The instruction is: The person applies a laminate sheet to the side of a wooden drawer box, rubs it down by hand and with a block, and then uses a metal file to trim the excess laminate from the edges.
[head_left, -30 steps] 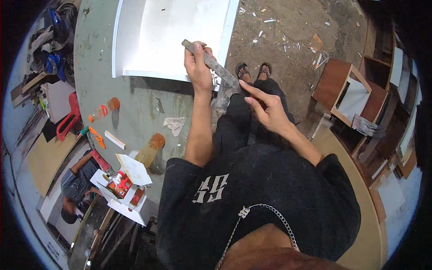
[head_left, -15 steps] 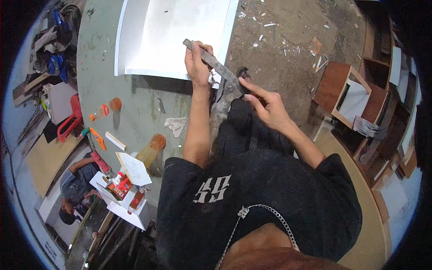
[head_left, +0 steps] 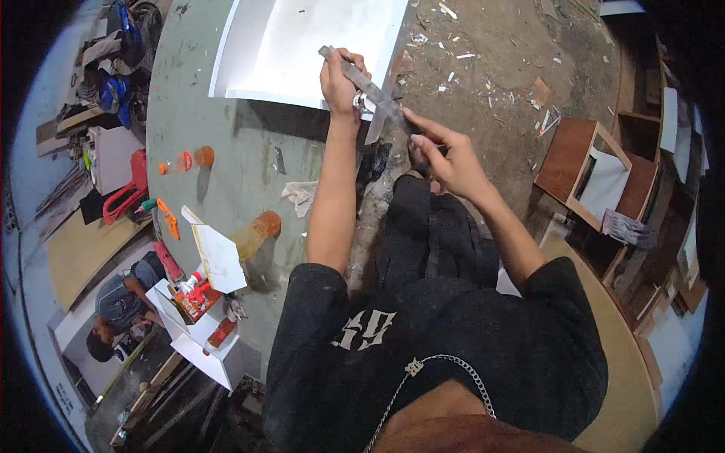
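A flat grey metal file (head_left: 379,99) slants across in front of me, at the near right corner of a white box-like panel (head_left: 291,57). My left hand (head_left: 340,84) is closed around its far end, thumb lying along the metal. At the near end is my right hand (head_left: 453,162), thumb and fingers closed on a part mostly hidden by the hand. The file's edge runs close to the panel's corner, but I cannot tell whether they touch.
The panel lies on a greenish table (head_left: 249,162) with a cloth (head_left: 300,196), bottles (head_left: 181,162) and an orange tool (head_left: 169,222). A white box of supplies (head_left: 181,321) stands left, near another person (head_left: 128,298). Wooden cabinets (head_left: 570,162) stand right; scraps litter the floor (head_left: 491,75).
Both hands have moved slightly forward with the file, and its angle has become a little steeper. The whole view has shifted a little. Both hands keep their hold.
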A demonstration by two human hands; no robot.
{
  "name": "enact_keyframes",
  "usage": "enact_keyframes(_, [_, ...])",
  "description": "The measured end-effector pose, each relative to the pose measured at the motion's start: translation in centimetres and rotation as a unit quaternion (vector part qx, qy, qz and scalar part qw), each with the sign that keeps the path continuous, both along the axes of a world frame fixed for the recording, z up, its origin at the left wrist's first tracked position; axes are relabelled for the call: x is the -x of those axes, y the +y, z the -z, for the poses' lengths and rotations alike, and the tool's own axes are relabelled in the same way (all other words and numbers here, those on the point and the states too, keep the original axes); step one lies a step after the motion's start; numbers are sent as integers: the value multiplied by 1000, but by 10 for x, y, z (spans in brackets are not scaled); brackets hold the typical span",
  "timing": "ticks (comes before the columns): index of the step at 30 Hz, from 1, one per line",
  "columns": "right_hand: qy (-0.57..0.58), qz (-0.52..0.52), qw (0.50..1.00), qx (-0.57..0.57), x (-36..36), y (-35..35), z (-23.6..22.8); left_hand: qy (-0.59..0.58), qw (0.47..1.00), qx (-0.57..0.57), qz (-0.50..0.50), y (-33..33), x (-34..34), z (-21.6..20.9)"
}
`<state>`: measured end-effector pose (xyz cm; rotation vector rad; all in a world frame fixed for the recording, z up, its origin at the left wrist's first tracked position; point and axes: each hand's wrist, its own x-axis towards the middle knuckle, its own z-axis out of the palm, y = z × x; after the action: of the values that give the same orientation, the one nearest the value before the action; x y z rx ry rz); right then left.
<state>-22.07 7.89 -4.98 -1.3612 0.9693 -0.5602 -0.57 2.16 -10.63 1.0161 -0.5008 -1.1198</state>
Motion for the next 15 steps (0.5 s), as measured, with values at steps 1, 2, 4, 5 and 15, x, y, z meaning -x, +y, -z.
enact_keyframes(1, [-2,-1,1000,-2,2,-2,0,-15,1000,-6,7,0,1,-3])
enact_keyframes(2, [-19,14,999,21,-4,3,8,7,1000,3,-18,1,4,-5])
enact_keyframes(4, [-44,44,995,73,-16,11,23,59,996,17,-64,1,11,-8])
enact_keyframes(5, [-28,66,996,43,-24,22,21,35,998,21,-38,1,10,-6])
enact_keyframes(15, [2,27,999,-28,-9,11,3,59,998,-6,-4,7,3,-7])
